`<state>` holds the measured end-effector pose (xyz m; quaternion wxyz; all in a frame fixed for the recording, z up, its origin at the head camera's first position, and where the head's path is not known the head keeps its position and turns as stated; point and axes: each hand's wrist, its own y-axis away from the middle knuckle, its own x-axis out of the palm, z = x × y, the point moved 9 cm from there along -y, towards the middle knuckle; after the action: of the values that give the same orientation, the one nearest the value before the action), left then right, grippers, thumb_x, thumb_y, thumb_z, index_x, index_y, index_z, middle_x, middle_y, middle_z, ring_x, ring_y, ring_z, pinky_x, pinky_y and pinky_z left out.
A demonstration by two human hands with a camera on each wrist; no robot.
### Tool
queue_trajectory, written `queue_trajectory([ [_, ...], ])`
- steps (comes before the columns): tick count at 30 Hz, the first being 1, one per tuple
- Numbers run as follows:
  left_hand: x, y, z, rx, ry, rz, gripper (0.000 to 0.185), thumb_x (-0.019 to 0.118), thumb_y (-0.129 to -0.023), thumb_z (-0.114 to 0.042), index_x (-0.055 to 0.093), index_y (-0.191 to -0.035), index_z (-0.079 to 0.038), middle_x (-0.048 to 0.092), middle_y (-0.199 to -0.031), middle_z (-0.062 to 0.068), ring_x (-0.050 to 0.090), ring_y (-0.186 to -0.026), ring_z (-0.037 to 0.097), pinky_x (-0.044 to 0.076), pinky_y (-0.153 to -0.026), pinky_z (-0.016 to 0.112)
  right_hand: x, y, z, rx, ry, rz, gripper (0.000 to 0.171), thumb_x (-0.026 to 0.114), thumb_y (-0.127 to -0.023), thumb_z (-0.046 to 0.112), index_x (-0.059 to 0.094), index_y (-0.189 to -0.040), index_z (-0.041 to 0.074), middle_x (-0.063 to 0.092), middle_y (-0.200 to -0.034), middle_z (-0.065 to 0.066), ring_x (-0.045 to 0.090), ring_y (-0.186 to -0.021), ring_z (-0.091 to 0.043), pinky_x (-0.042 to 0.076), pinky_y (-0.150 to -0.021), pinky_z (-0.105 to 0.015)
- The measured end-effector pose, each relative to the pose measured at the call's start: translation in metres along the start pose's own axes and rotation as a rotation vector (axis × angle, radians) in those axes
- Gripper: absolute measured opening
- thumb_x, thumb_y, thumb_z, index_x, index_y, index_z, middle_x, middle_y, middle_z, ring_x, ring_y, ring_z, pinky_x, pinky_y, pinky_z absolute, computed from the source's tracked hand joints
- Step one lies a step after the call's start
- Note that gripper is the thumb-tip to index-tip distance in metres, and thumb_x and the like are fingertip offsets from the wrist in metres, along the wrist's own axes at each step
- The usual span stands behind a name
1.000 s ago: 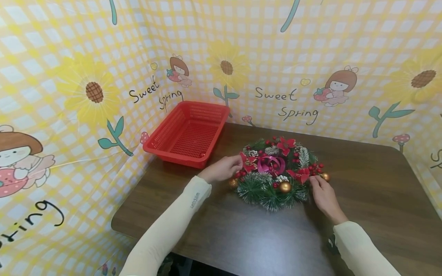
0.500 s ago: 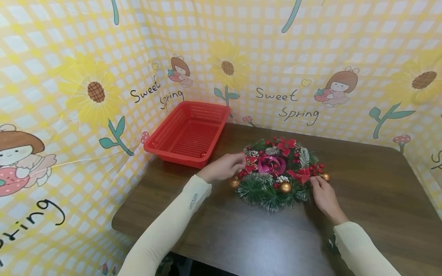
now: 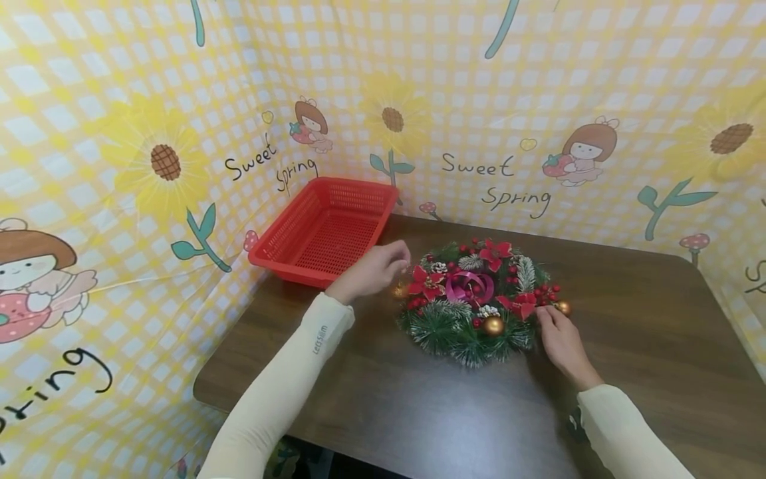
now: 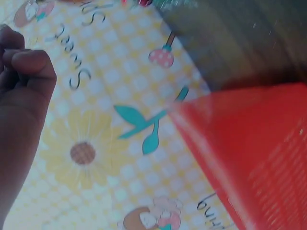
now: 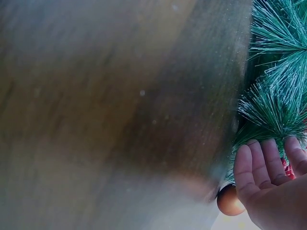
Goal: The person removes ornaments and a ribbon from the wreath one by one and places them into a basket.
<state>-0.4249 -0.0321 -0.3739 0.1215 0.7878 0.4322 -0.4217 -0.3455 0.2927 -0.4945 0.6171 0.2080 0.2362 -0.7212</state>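
Observation:
A Christmas wreath (image 3: 439,329) lies on the table, trimmed with red poinsettias (image 3: 494,255), red berries, gold balls and purple ribbon (image 3: 469,288). Off its left side, my left hand (image 3: 372,271) is raised with curled fingers, near the red basket. A gold Christmas ball (image 3: 399,291) dangles just below the fingertips; its string is too fine to make out. My right hand (image 3: 561,342) touches the wreath's right edge beside a red flower and another gold ball (image 3: 562,307). In the right wrist view its fingers (image 5: 243,167) are nearly straight against the green needles.
A red plastic basket (image 3: 287,271) stands at the table's back left, partly behind my left hand. The brown wooden table (image 3: 646,332) extends to the right. A yellow checked cloth (image 3: 467,86) with printed flowers hangs along the back and left.
My left hand has moved up and left away from the wreath, and the gold Christmas ball has risen with it. The right hand stays put at the wreath's edge.

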Motion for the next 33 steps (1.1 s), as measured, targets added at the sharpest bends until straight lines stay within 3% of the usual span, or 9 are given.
queue_trajectory([
  [5,-0.043,0.002,0.006,-0.049,-0.062,-0.184,0.007,0.056,-0.095,-0.018,0.054,-0.1,-0.012,0.058,-0.089,0.003,0.053,-0.076,0.016,0.047,-0.069,0.032,0.0,0.0,0.0,0.0,0.001,0.003,0.052,0.028,-0.103,0.039,0.051,-0.124,-0.003,0.053,-0.117,-0.026,0.048,-0.108,-0.039,0.035,-0.091,-0.054],
  [9,-0.074,0.009,0.02,-0.167,-0.074,-0.331,0.012,0.059,-0.093,-0.021,0.053,-0.103,-0.016,0.055,-0.093,-0.003,0.053,-0.084,0.014,0.048,-0.078,0.031,-0.001,0.0,0.0,0.003,0.0,-0.001,0.051,0.028,-0.103,0.039,0.052,-0.122,-0.002,0.054,-0.113,-0.025,0.048,-0.103,-0.037,0.037,-0.087,-0.051],
  [16,-0.104,0.021,0.046,-0.295,-0.095,-0.475,0.012,0.058,-0.094,-0.019,0.05,-0.102,-0.016,0.048,-0.096,-0.003,0.048,-0.089,0.015,0.047,-0.078,0.033,-0.001,0.0,-0.001,0.003,-0.005,-0.004,0.05,0.029,-0.103,0.038,0.052,-0.122,-0.002,0.054,-0.111,-0.024,0.048,-0.1,-0.036,0.037,-0.086,-0.049],
  [24,-0.105,0.033,0.086,-0.421,-0.121,-0.459,0.008,0.056,-0.094,-0.015,0.052,-0.1,-0.011,0.048,-0.097,0.005,0.047,-0.09,0.021,0.046,-0.077,0.038,0.0,-0.001,0.0,0.009,-0.001,0.003,0.048,0.029,-0.103,0.036,0.053,-0.121,-0.002,0.055,-0.107,-0.022,0.049,-0.094,-0.034,0.038,-0.081,-0.047],
  [33,-0.098,0.035,0.11,-0.505,-0.248,-0.37,0.007,0.059,-0.089,-0.015,0.058,-0.09,-0.009,0.054,-0.088,0.007,0.042,-0.092,0.027,0.029,-0.085,0.048,-0.001,-0.001,0.0,0.003,0.006,-0.003,0.048,0.029,-0.103,0.036,0.054,-0.119,-0.002,0.056,-0.106,-0.022,0.05,-0.095,-0.034,0.038,-0.082,-0.047],
])
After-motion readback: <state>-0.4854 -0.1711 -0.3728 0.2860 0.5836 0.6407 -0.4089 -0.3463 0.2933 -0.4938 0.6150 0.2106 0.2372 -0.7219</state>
